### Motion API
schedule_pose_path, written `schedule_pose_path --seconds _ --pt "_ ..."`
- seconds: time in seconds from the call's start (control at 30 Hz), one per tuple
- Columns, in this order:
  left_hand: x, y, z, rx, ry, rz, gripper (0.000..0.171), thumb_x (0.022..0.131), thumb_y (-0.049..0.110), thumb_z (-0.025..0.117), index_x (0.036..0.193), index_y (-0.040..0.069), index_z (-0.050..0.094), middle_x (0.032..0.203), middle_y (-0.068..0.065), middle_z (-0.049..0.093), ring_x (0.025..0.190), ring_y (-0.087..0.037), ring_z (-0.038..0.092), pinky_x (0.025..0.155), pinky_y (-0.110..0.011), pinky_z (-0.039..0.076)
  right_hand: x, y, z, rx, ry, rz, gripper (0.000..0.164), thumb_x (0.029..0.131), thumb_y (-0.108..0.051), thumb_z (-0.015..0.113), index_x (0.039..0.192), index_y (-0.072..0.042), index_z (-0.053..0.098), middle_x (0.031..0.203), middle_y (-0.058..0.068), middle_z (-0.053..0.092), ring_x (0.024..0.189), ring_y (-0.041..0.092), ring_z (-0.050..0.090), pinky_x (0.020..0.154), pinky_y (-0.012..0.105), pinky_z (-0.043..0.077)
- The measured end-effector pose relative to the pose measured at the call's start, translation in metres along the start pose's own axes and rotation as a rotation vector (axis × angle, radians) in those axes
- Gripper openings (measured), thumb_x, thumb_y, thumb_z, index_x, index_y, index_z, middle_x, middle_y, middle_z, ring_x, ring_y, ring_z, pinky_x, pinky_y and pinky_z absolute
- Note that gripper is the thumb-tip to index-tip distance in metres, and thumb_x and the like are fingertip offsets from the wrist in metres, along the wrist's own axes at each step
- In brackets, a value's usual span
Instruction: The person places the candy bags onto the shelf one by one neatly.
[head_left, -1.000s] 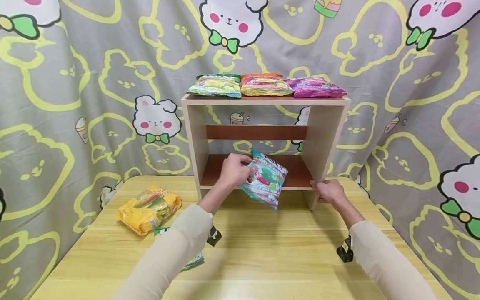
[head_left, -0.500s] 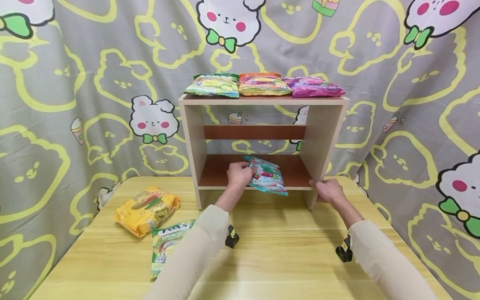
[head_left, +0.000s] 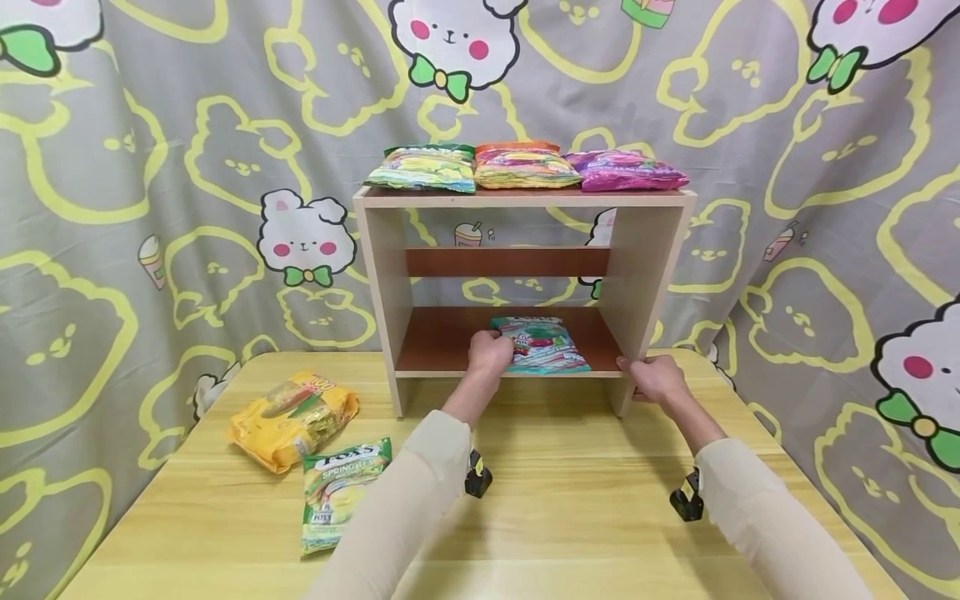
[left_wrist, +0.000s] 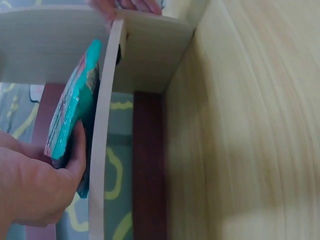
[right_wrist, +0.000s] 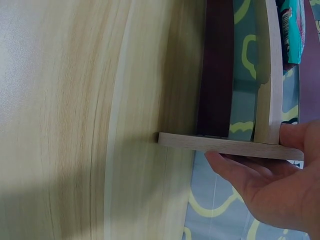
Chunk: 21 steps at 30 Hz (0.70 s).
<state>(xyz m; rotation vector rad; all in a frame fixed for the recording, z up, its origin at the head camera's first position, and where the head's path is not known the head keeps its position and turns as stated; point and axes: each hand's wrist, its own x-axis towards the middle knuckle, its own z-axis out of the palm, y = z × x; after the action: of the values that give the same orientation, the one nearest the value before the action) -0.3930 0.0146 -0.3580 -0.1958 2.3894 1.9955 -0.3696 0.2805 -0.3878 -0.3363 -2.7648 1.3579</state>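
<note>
Head view looks fwd/down, farther back; L/R wrist views close in, all sharing shelf [head_left: 438,343].

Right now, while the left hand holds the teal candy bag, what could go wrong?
The teal candy bag is close to the front edge of the lower board, so it might slip off when the left hand lets go.
The right hand grips the side panel; a sudden pull could shift the shelf unit and slide the purple candy bag off its top.
</note>
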Motion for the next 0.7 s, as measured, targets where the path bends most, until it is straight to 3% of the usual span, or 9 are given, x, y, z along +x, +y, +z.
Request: schedule_pose_path --seconds 0.1,0.23,0.33,0.4,0.5,0.6,0.7 --pt "-0.001 0.0 0.0 0.039 0.025 0.025 0.041 0.092 0.011 0.046 0.13 -0.002 0.052 0.128 -0.013 0.053 0.119 -0.028 0.046 0.093 -0.039 0.046 0.0 0.0 -0.001 -0.001 0.0 0.003 0.052 0.093 -0.041 0.053 0.109 0.007 0.064 0.113 0.027 0.06 0.077 0.025 0.07 0.065 0.027 0.057" --pt "-0.002 0.002 -0.001 0.168 0.04 0.085 0.02 0.092 0.01 0.047 0.103 0.0 0.061 0.089 -0.013 0.055 0.083 -0.027 0.048 0.063 -0.034 0.042 0.0 -0.001 -0.001 -0.005 -0.002 0.001 0.053 0.093 -0.041 0.052 0.11 0.007 0.064 0.112 0.027 0.061 0.076 0.023 0.07 0.065 0.027 0.057" --pt "-0.004 0.003 -0.001 0.31 0.033 0.15 0.021 0.091 0.012 0.05 0.107 0.001 0.058 0.089 -0.012 0.057 0.076 -0.024 0.047 0.059 -0.031 0.04 0.0 -0.001 -0.001 0.008 -0.008 0.002 0.052 0.093 -0.04 0.053 0.111 0.008 0.063 0.116 0.028 0.058 0.078 0.024 0.069 0.065 0.027 0.057" --pt "-0.005 0.004 -0.001 0.409 0.032 0.192 0.033 0.089 0.012 0.053 0.119 0.0 0.054 0.106 -0.013 0.059 0.085 -0.023 0.051 0.065 -0.031 0.045 0.0 0.0 -0.001 0.02 -0.006 0.003 0.052 0.093 -0.039 0.053 0.112 0.008 0.062 0.118 0.029 0.056 0.08 0.025 0.069 0.065 0.028 0.058" --pt "-0.007 0.007 0.001 0.564 0.041 0.261 0.049 0.085 0.014 0.056 0.131 -0.002 0.047 0.127 -0.019 0.052 0.108 -0.029 0.049 0.088 -0.036 0.046 0.001 0.001 0.0 0.025 -0.005 0.005 0.052 0.093 -0.04 0.053 0.111 0.008 0.063 0.117 0.029 0.057 0.08 0.025 0.069 0.064 0.027 0.058" --pt "-0.012 0.008 0.006 0.71 0.053 0.355 0.049 0.086 0.016 0.057 0.132 -0.001 0.049 0.129 -0.025 0.046 0.118 -0.037 0.045 0.1 -0.044 0.041 0.002 0.002 0.001 0.027 -0.006 0.005 0.052 0.093 -0.04 0.053 0.111 0.007 0.063 0.117 0.028 0.057 0.082 0.025 0.068 0.064 0.028 0.058" --pt "-0.019 0.008 0.013 0.842 0.068 0.473 0.043 0.088 0.016 0.056 0.13 0.006 0.054 0.13 -0.029 0.045 0.119 -0.04 0.045 0.103 -0.046 0.04 0.002 0.002 0.001 0.023 -0.007 0.005 0.051 0.093 -0.04 0.053 0.111 0.007 0.063 0.117 0.027 0.057 0.084 0.026 0.067 0.064 0.028 0.058"
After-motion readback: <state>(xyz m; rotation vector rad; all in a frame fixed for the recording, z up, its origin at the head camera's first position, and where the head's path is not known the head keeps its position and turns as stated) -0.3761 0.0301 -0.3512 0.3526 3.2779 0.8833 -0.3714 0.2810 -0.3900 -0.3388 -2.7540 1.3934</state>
